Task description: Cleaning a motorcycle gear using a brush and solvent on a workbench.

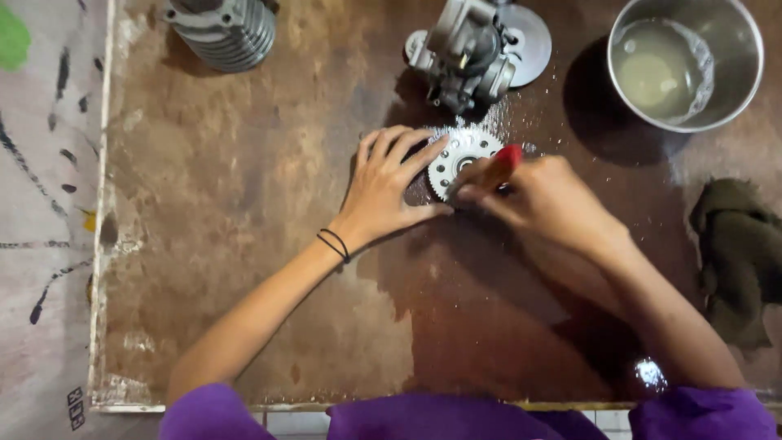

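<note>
Head view looks straight down on a stained brown board (244, 244) where a person in purple sleeves works with both bare hands. A round toothed metal disc (461, 155), pale and ringed with small holes, lies flat on the board near the middle, a little toward the far side. The left hand (383, 191) rests beside it with fingers spread flat, its fingertips touching the disc's left edge and pinning it down rather than gripping it; two thin black bands circle that wrist. The right hand (546, 200) is curled tight around a red-handled tool (501, 163), which lies across the disc's right half. Only the red end and a bit of the shaft show; the working end is hidden under the fingers, so I cannot tell what kind of tool it is. The hand also covers the disc's lower right part.

Just beyond the disc stands a grey metal engine part (468, 49), its top cut off by the frame edge. A finned metal cylinder (224, 28) at the far left is likewise cut off. At the far right sits a steel bowl (733, 49) with cloudy liquid inside. A dark crumpled rag (737, 253) lies near the right edge, partly out of frame. White flecks are scattered around the disc.
</note>
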